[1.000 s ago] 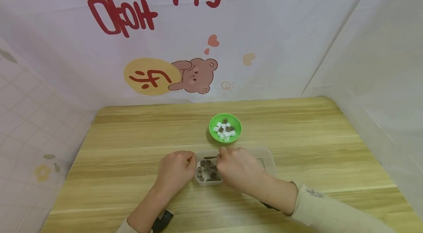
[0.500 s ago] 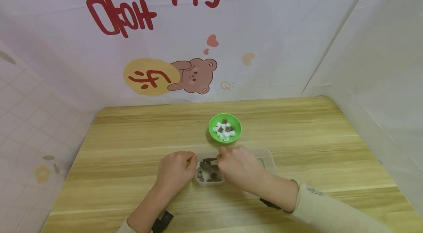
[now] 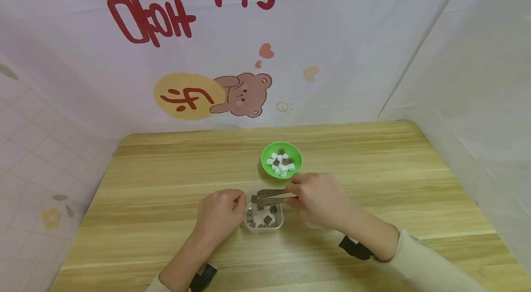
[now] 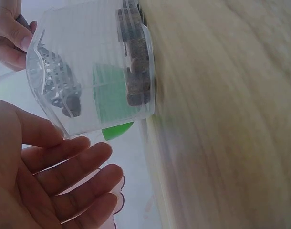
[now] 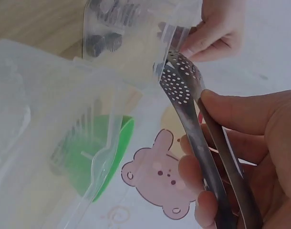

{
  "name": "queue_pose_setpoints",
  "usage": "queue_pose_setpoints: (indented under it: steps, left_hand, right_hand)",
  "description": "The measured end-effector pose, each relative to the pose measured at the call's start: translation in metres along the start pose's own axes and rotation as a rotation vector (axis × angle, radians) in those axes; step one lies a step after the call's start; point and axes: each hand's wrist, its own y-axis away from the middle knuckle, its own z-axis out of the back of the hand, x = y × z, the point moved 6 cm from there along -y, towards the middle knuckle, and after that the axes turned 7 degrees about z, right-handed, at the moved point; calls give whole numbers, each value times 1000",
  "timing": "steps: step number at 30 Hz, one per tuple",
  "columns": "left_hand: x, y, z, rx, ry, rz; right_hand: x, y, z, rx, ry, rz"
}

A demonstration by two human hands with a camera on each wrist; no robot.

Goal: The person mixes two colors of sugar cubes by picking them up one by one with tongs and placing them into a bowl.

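A small clear plastic container point(image 3: 263, 228) with several dark brown cubes point(image 3: 268, 219) inside stands on the table. At its left side is my left hand point(image 3: 221, 211); in the left wrist view, thumb and index finger pinch a corner of the rim and the other fingers are spread. My right hand point(image 3: 321, 200) holds metal tongs point(image 5: 183, 102) with perforated tips, which lie over the container's far part. A dark cube point(image 4: 72, 106) shows at the tongs' tips in the left wrist view; whether they clasp it I cannot tell.
Behind the container stands a green bowl point(image 3: 265, 170) with white cubes point(image 3: 283, 168) and several brown ones. Another translucent container point(image 5: 21, 143) lies close under my right hand, mostly hidden in the head view. A printed cloth point(image 3: 340, 52) hangs behind the wooden table point(image 3: 174, 158).
My right hand has moved right and slightly away, drawing the tongs up so both arms show, spread apart. More of the small container's inside is visible. The left hand has stayed in place.
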Motion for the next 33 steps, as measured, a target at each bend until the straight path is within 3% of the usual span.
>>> queue_pose_setpoints:
  steps: [8, 13, 23, 33]
  left_hand:
    - [0, 0, 0, -1, -2, -3]
    - [0, 0, 0, 0, 2, -5]
    - [0, 1, -1, -14, 3, -28]
    - [1, 0, 0, -15, 0, -27]
  right_hand:
    - [-9, 7, -1, -11, -55, -24]
    - [-13, 10, 4, -81, -62, -14]
    - [-42, 17, 10, -289, 114, 10]
    - [-79, 30, -4, -237, 225, -109]
